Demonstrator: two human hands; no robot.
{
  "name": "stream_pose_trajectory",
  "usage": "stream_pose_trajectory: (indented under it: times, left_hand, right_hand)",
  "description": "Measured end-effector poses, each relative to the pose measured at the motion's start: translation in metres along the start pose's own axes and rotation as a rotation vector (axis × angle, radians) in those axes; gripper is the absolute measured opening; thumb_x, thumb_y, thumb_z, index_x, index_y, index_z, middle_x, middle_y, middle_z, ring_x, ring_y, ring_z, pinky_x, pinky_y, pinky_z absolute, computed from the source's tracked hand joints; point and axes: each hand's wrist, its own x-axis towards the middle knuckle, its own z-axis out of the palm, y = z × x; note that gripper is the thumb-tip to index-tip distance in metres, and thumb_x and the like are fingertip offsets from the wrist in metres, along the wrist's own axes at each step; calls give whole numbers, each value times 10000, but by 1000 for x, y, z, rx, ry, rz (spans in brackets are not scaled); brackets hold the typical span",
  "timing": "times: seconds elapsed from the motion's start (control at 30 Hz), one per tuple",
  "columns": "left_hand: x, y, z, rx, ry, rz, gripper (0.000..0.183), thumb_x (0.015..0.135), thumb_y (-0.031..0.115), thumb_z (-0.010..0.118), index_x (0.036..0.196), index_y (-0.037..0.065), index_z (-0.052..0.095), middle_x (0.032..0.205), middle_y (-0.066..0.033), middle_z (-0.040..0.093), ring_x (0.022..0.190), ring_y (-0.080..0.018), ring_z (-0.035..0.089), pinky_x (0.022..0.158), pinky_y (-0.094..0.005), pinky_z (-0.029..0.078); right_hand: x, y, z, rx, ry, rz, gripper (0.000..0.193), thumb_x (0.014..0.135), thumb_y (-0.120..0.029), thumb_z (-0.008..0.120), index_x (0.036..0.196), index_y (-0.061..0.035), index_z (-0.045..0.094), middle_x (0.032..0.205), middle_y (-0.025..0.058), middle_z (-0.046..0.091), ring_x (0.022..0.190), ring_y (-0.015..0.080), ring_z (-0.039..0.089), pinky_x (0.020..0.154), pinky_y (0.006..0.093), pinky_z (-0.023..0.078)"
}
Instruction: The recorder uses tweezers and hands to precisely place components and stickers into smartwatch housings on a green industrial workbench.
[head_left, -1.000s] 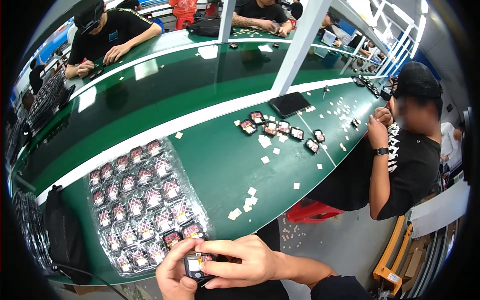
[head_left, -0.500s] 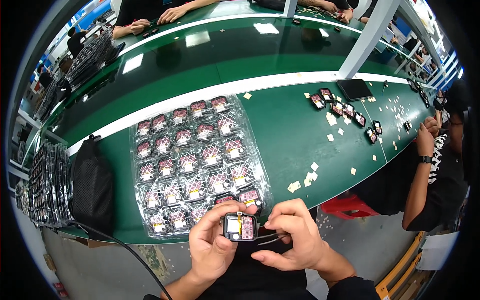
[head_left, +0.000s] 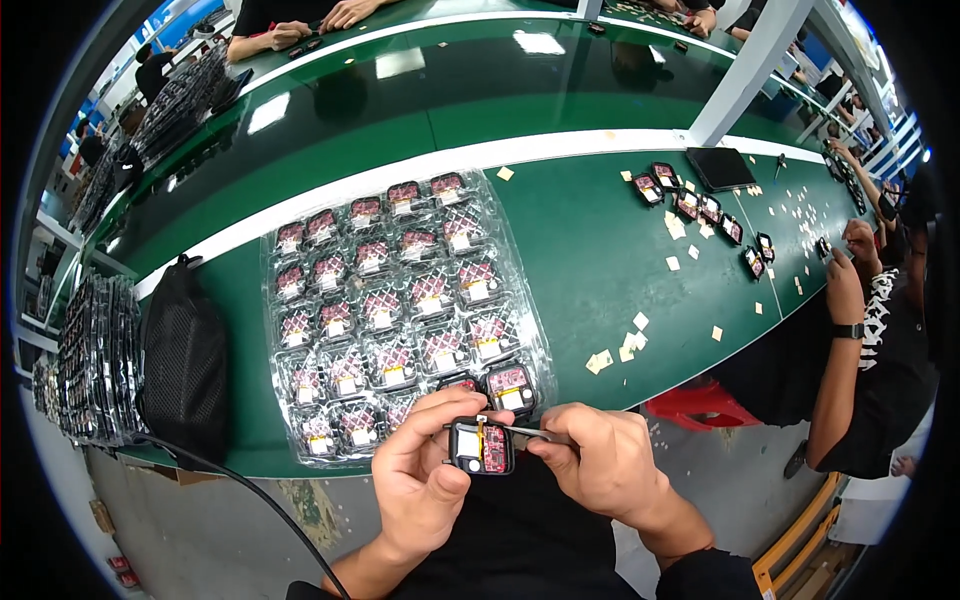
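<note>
My left hand [head_left: 422, 482] grips a small square black device housing [head_left: 497, 452] by its left side, thumb in front and fingers behind. Its open face shows a pinkish-red circuit board, a white block and a yellow strip. Between the thumb and fingers of my right hand [head_left: 612, 462] is a pair of metal tweezers [head_left: 538, 434]. Their tip reaches the upper edge of the housing near the top of the yellow strip; exact contact is too small to make out. Just beyond my hands, a clear plastic tray [head_left: 528, 300] holds rows of similar housings.
Loose housings [head_left: 687, 205], a black flat panel [head_left: 720, 168] and pale paper squares [head_left: 600, 361] lie on the green bench [head_left: 570, 250]. Stacked trays [head_left: 95, 360] and a black mesh bag [head_left: 185, 365] stand left, near a black cable [head_left: 260, 508]. A co-worker [head_left: 850, 330] works at right.
My right hand has closed in leftward, bringing the tweezers up to the housing's top edge. The housing has tilted slightly. At right, the co-worker's hands have shifted.
</note>
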Motion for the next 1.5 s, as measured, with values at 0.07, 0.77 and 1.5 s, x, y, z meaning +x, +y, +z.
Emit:
stream_pose_trajectory:
  times: [0.07,0.77,1.5]
  left_hand:
    - [-1,0,0,-2,-6,-12,758,867,505,785,1270,-97,563,1314,-227,554,1122,-321,672,1015,-443,557]
    - [-3,-8,-2,-54,-89,-26,645,948,361,746,1311,-133,547,1345,-198,507,1187,-319,635,1045,-419,515]
    - [-7,4,-2,61,6,-84,723,852,428,827,1279,-103,585,1263,-188,554,1152,-343,656,1022,-456,540]
  right_hand:
    - [5,0,-1,-56,19,-47,257,810,-147,823,930,-43,621,804,59,657,561,169,635,477,297,492]
    - [6,3,-2,-106,129,-159,239,767,-112,853,955,-10,744,809,44,654,553,134,576,470,266,455]
    - [6,2,5,-101,83,-153,211,789,-128,832,939,-13,739,770,48,643,560,141,600,467,279,460]
